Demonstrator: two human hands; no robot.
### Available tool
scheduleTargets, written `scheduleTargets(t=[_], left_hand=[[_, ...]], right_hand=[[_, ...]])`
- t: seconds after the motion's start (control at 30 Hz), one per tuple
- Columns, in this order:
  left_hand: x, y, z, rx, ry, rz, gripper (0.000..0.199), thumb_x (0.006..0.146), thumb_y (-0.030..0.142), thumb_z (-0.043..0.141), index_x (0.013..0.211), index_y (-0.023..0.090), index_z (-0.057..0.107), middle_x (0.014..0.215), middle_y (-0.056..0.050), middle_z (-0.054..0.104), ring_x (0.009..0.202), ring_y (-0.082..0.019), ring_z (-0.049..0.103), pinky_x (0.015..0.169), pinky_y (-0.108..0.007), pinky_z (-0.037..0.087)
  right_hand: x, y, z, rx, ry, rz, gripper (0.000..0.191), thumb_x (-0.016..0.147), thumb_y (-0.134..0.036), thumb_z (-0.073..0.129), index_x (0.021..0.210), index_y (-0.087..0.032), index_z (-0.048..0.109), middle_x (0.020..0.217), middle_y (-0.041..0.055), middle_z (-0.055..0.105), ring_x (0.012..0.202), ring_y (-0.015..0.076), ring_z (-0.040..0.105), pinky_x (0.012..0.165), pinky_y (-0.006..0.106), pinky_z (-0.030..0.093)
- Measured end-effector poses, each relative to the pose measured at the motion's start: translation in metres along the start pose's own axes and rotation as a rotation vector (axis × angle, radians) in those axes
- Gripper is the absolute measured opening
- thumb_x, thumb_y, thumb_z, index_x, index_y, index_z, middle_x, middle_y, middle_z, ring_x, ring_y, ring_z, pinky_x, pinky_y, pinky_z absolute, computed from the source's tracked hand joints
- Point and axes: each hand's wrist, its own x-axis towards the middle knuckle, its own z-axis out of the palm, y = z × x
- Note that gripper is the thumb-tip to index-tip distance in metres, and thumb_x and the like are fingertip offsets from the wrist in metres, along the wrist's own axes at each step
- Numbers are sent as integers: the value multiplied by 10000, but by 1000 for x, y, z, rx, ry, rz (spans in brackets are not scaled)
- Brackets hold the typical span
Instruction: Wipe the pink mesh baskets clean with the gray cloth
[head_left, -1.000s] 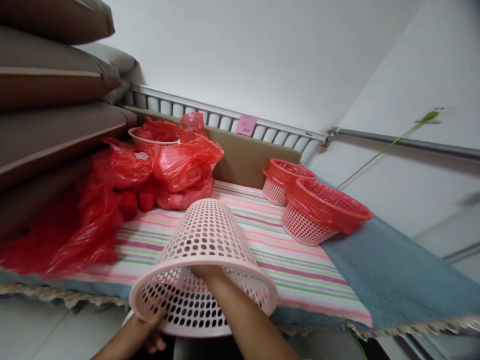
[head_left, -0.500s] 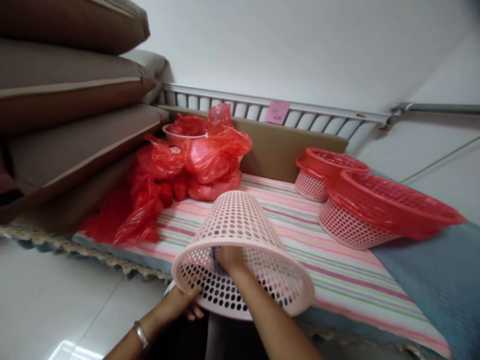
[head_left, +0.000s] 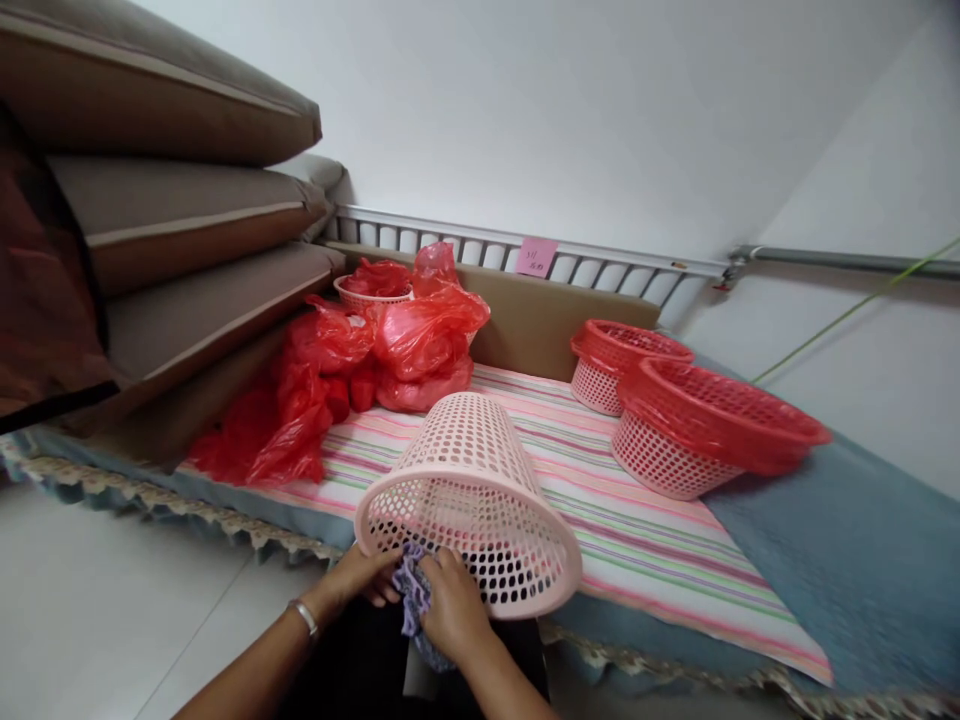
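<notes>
A pale pink plastic mesh basket [head_left: 471, 432] lies on its side, its wide mouth tilted towards me. My left hand [head_left: 361, 578], with a silver bangle at the wrist, grips the lower left of the basket's rim; its thumb lies along the edge and the other fingers curl underneath. A crumpled purple and grey cloth [head_left: 414, 590] is bunched in my right hand [head_left: 454, 606], at the lower lip of the mouth. Part of the cloth hangs below the rim, over my dark-clothed lap.
A striped sheet [head_left: 637, 535] covers the bed. Red plastic bags [head_left: 424, 335] pile up at the back left beside stacked cushions [head_left: 217, 300]. Two bag-lined pink baskets [head_left: 667, 455] stand to the right. A radiator [head_left: 622, 270] with a pink note [head_left: 536, 257] runs along the wall.
My right hand has come out from deep inside the basket to its lower rim, with the cloth now in plain sight. My left hand stays at the rim. The view has shifted slightly.
</notes>
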Motion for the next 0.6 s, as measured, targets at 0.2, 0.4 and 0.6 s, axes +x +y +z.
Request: scheduleTargets(t=[0.2,0.4,0.6], left_hand=[[-12,4,11,-47,108,4,760,747,651,497,1201,43,473,600,-109,727,538,-207,693,474,-236,499],[-3,-4,29,-70,59,0,744,712,673,526,1140,65,495,623,-123,733,545,-237,698,507,-303,538],[4,-7,20,-46,19,-48,845,665,720,543,1204,78,439,651,-120,737,467,-214,673,422,-260,502]], right_hand=[[1,6,-14,-54,-10,12,361,606,-67,510,926,-210,599,1005,78,558,985,237,489,841,305,381],[16,9,-34,44,148,-10,431,648,-64,503,1043,-217,580,1033,68,540,1016,217,460,881,289,350],[40,17,-2,67,84,-31,414,718,-108,523,1108,-233,575,1069,77,544,1016,226,468,909,327,348]])
